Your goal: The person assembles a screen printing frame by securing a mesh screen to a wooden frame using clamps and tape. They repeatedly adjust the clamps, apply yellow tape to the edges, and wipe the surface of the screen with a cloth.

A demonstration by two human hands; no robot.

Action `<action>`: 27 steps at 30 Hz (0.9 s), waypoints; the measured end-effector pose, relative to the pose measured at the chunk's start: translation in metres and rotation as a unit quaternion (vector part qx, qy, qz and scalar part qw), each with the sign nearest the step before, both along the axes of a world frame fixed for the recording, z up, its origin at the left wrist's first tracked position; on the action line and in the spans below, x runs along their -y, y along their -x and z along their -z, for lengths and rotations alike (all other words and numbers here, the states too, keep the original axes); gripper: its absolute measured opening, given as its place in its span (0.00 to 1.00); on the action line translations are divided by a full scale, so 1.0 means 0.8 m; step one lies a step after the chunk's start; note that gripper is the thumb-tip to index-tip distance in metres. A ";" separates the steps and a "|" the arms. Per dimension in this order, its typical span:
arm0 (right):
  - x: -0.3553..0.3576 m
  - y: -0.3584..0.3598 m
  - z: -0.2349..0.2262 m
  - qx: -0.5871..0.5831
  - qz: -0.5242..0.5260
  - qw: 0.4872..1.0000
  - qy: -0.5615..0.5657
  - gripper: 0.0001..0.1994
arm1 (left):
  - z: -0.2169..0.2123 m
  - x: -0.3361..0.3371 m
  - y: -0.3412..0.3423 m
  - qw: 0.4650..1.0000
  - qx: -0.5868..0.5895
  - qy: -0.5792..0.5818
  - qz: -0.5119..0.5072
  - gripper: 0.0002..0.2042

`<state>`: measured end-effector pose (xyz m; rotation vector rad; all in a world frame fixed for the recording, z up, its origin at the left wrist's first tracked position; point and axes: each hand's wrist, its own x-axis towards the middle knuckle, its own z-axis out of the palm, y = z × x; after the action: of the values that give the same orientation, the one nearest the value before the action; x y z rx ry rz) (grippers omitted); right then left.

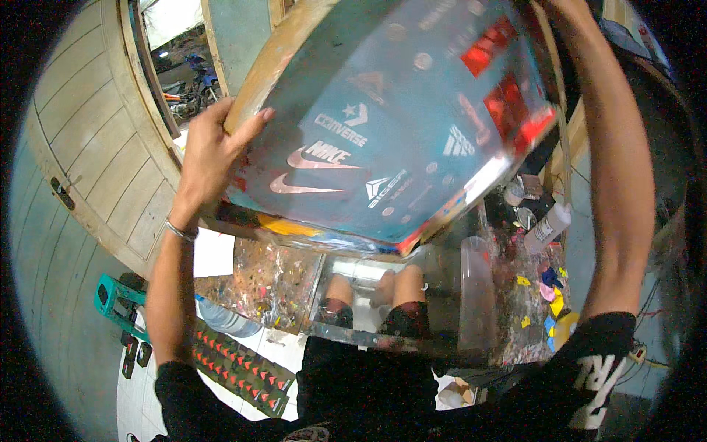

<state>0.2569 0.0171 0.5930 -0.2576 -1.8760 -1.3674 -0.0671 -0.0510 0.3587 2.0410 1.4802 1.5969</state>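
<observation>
A large wooden-framed printing screen (401, 132) is held up and tilted above the worktable. Its blue-green mesh carries several pale logo shapes and small round marks, with red patches toward the upper right. Paint smears of yellow, blue and red cover its lower edge. My left hand (210, 151) grips the left side of the frame, thumb over the front. At the upper right, my right hand (563, 7) is closed around the far edge of the frame, mostly cut off by the picture's top. Slight motion blur shows on the screen.
Below lies a paint-spattered worktable (258, 283) with a glass panel (442, 317) in its middle. A white bottle (549, 228) and coloured scraps (552, 298) sit on its right. Floor-level items include a dark sheet with red shapes (243, 368) and a green stool (109, 295). A door (96, 118) stands left.
</observation>
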 end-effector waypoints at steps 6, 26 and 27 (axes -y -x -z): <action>0.090 0.021 0.199 -0.213 -0.155 0.914 0.308 0.13 | 0.074 0.026 0.026 0.985 0.139 -0.008 -0.105 0.18; 0.072 -0.069 0.556 -0.665 -0.046 0.524 0.530 0.18 | 0.254 0.033 -0.170 0.955 0.196 0.113 0.191 0.18; 0.068 -0.086 0.564 -0.663 -0.021 0.521 0.537 0.17 | 0.272 0.029 -0.141 0.912 0.300 0.107 0.260 0.25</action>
<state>0.3256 -0.0373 0.1422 -1.3737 -0.9449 0.4360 0.0455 -0.0739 0.1410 1.4488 0.7662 1.5403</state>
